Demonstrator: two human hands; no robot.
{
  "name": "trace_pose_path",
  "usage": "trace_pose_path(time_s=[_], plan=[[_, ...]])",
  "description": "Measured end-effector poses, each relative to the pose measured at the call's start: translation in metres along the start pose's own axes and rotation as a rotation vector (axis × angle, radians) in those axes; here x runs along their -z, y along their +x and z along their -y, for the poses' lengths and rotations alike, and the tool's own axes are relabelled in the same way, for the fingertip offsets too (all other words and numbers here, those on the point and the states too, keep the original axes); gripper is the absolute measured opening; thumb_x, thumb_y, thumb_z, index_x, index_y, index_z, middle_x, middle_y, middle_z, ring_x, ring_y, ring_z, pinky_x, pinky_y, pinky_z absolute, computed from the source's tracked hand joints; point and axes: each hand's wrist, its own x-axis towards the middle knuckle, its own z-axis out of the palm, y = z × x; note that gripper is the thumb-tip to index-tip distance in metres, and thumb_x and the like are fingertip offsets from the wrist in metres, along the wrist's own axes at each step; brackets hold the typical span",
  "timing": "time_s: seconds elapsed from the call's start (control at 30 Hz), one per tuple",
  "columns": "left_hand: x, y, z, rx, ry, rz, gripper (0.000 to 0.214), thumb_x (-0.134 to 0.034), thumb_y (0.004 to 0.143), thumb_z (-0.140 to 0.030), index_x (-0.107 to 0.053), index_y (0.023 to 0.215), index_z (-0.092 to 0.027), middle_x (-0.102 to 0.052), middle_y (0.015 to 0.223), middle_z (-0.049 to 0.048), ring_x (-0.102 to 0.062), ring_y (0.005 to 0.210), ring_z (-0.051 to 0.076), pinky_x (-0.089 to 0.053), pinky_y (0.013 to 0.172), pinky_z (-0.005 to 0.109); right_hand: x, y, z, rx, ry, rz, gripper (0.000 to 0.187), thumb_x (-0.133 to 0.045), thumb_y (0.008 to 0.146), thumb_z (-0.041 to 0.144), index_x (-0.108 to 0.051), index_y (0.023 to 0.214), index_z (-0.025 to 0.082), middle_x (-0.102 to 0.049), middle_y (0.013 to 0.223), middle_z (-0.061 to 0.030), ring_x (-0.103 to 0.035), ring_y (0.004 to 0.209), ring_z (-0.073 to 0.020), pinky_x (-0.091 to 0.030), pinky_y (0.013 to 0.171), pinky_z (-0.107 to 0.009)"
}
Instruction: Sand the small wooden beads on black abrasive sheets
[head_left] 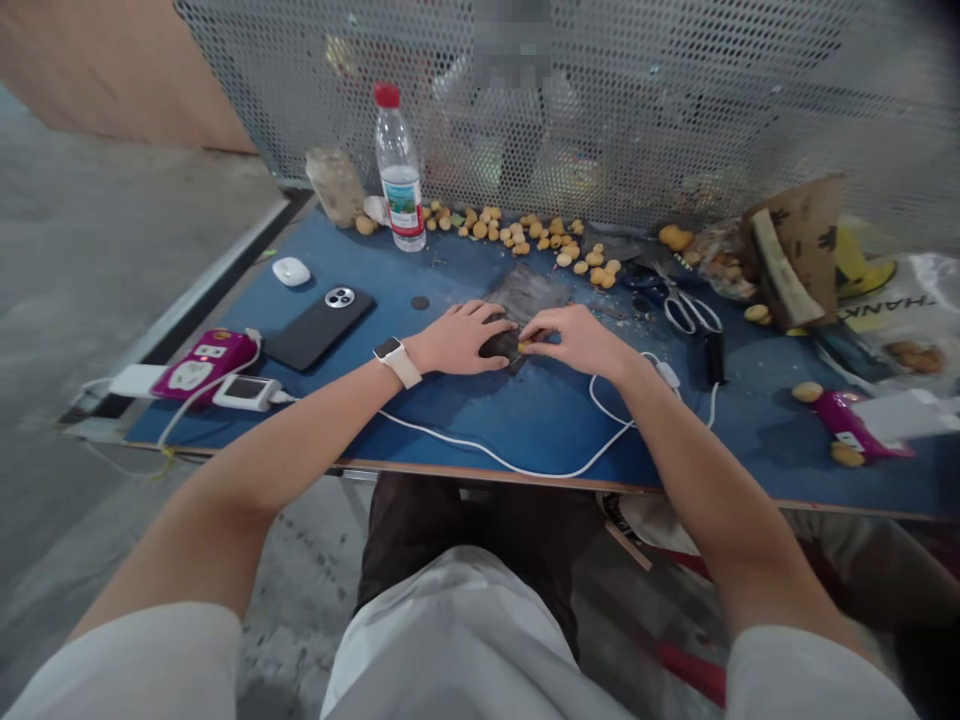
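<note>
My left hand (pixel 466 338) lies palm down at the middle of the blue table, fingers spread over a dark grey, worn-looking sheet (pixel 529 290). It holds nothing that I can see. Just to its right, my right hand (pixel 574 335) is pinched, thumb and forefinger closed on a small yellowish piece (pixel 523 347) too small to name. The fingertips of both hands nearly meet over the dark patch. Behind them, along the mesh panel, runs a row of small round yellowish fruits (pixel 517 238). Small crumbs and scraps are scattered by the right hand.
A water bottle (pixel 401 190) stands at the back left. Nearer are a black phone (pixel 321 328), a white case (pixel 291 271) and a purple power strip (pixel 212 362). A white cable (pixel 480 448) crosses the front. Scissors (pixel 690 308) and plastic bags (pixel 911 310) lie right.
</note>
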Motion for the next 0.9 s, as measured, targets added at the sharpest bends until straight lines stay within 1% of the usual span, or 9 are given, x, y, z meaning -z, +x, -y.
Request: trace_pose_path(time_s=[0.13,0.2,0.27,0.4,0.53,0.6,0.73,0.83,0.9], plan=[[0.002,0.0,0.004,-0.011,-0.008,0.025,0.084,-0.061,0.122,-0.072,-0.065,0.189,-0.021,-0.054,0.203,0.0244,-0.047,0.187,0.053,-0.044,0.153,0.073,-0.011,0.003,-0.004,0.089,0.015,-0.046,0.009,-0.087,0.111,0.027,-0.092,0.103,0.027,-0.097,0.124,-0.0122,-0.092,0.114,-0.0334,-0.074,0.113,-0.051],[0.002,0.0,0.005,-0.009,-0.018,0.019,0.085,-0.062,0.122,-0.072,-0.064,0.19,-0.02,-0.054,0.203,0.0246,-0.047,0.187,0.053,-0.044,0.153,0.073,-0.015,0.005,-0.004,0.098,0.01,-0.058,0.007,-0.086,0.109,0.026,-0.09,0.104,0.027,-0.097,0.123,-0.0119,-0.091,0.114,-0.0337,-0.073,0.114,-0.052],[0.002,0.0,0.006,-0.012,-0.028,0.011,0.086,-0.063,0.122,-0.073,-0.063,0.19,-0.021,-0.055,0.203,0.024,-0.047,0.188,0.052,-0.044,0.153,0.072,-0.017,0.005,-0.004,0.078,0.003,-0.068,0.003,-0.088,0.109,0.028,-0.09,0.109,0.027,-0.096,0.12,-0.0111,-0.091,0.109,-0.0332,-0.074,0.11,-0.052],[0.002,0.0,0.006,-0.019,-0.031,0.016,0.087,-0.063,0.122,-0.073,-0.061,0.191,-0.02,-0.054,0.204,0.025,-0.047,0.188,0.052,-0.045,0.153,0.074,-0.013,0.002,0.001,0.046,-0.021,-0.03,0.005,-0.087,0.113,0.03,-0.089,0.115,0.026,-0.096,0.121,-0.0111,-0.09,0.103,-0.0315,-0.074,0.106,-0.049],[0.004,-0.002,0.004,-0.019,-0.022,0.025,0.09,-0.062,0.123,-0.072,-0.059,0.194,-0.017,-0.051,0.205,0.0266,-0.047,0.189,0.052,-0.044,0.154,0.074,-0.005,-0.002,0.008,0.064,-0.071,-0.031,0.006,-0.083,0.115,0.029,-0.088,0.117,0.027,-0.096,0.122,-0.0119,-0.09,0.106,-0.0322,-0.074,0.109,-0.05],[0.005,-0.002,0.003,-0.019,-0.016,0.029,0.09,-0.062,0.124,-0.072,-0.058,0.195,-0.016,-0.051,0.206,0.027,-0.046,0.19,0.052,-0.043,0.155,0.073,-0.002,-0.003,0.011,0.086,-0.086,-0.055,0.007,-0.083,0.116,0.031,-0.089,0.117,0.028,-0.095,0.123,-0.0127,-0.09,0.108,-0.034,-0.074,0.111,-0.053],[0.003,-0.001,0.004,-0.021,-0.027,0.017,0.088,-0.061,0.124,-0.074,-0.059,0.194,-0.02,-0.052,0.205,0.0249,-0.046,0.189,0.051,-0.044,0.154,0.073,-0.004,-0.003,0.012,0.119,-0.088,-0.074,0.012,-0.08,0.115,0.03,-0.091,0.116,0.03,-0.096,0.129,-0.0143,-0.088,0.119,-0.0389,-0.075,0.11,-0.059],[0.0,0.0,0.006,-0.022,-0.019,0.013,0.087,-0.062,0.123,-0.075,-0.064,0.19,-0.019,-0.052,0.205,0.0248,-0.046,0.189,0.051,-0.043,0.155,0.071,-0.011,0.001,0.008,0.136,-0.111,-0.089,0.017,-0.076,0.115,0.027,-0.093,0.118,0.031,-0.096,0.132,-0.0137,-0.085,0.131,-0.0408,-0.073,0.117,-0.062],[-0.001,0.001,0.007,-0.023,-0.02,0.012,0.085,-0.063,0.122,-0.074,-0.067,0.186,-0.018,-0.053,0.205,0.0251,-0.046,0.189,0.051,-0.043,0.155,0.071,-0.016,0.005,0.006,0.138,-0.105,-0.064,0.018,-0.077,0.115,0.025,-0.094,0.12,0.03,-0.096,0.132,-0.0136,-0.085,0.132,-0.0407,-0.071,0.121,-0.063]])
